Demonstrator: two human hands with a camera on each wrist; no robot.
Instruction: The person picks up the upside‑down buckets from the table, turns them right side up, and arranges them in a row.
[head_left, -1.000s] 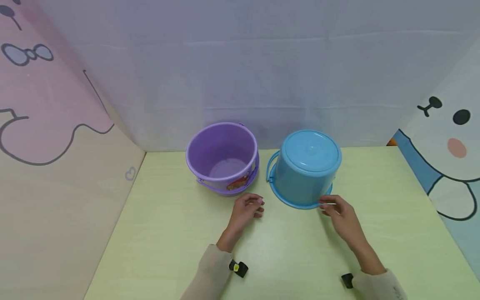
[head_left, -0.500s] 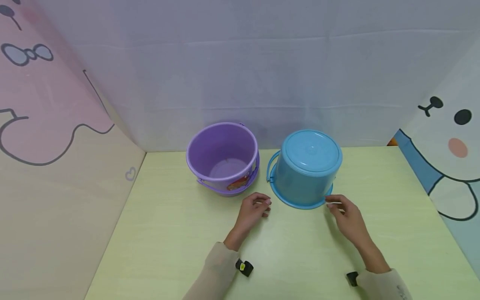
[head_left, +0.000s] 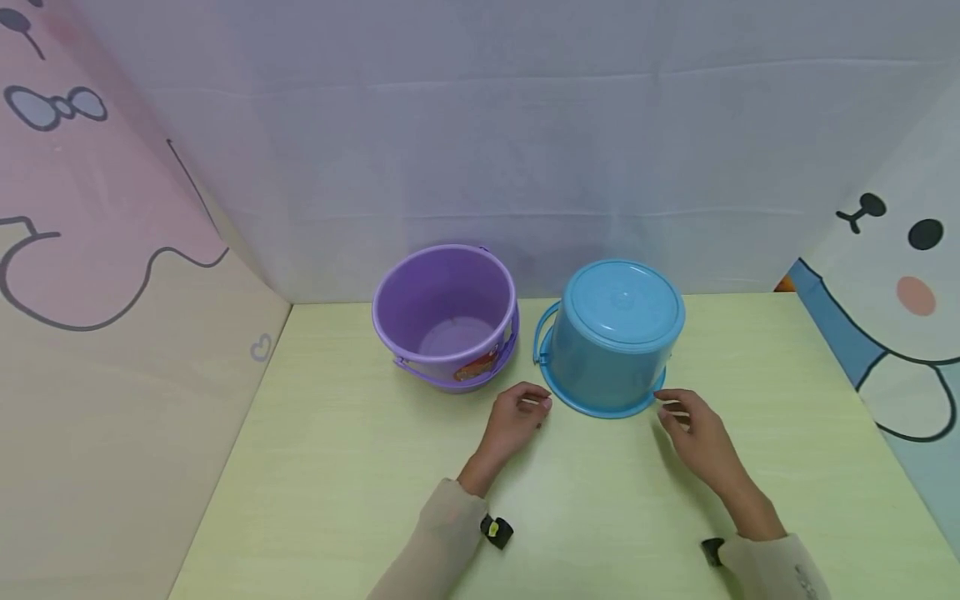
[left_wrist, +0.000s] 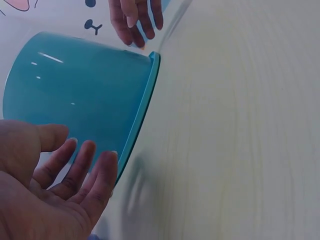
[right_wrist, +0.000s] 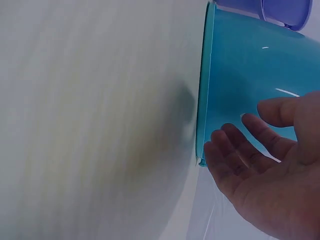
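Note:
A blue bucket [head_left: 618,358] stands upside down on the table, its base facing up and its handle [head_left: 542,333] hanging at the left. My left hand [head_left: 516,425] is close to the front left of its rim, fingers loosely bent and holding nothing. At the front right of the rim is my right hand [head_left: 697,433], also with loosely bent fingers and nothing in them. Whether either hand's fingertips touch the rim, I cannot tell. Left of the blue bucket a purple bucket [head_left: 420,321] stands upright, its inside visible and its handle lowered at the front.
A pale yellow-green table [head_left: 337,500] lies under both buckets. Behind it hangs a pale cloth wall [head_left: 525,150]. Cartoon-printed panels flank it, a pink and cream panel [head_left: 112,208] at left and a white and blue panel [head_left: 900,250] at right.
My left hand has moved right, away from the purple bucket and closer to the blue one. The right hand has shifted slightly right. Both buckets have stayed in place.

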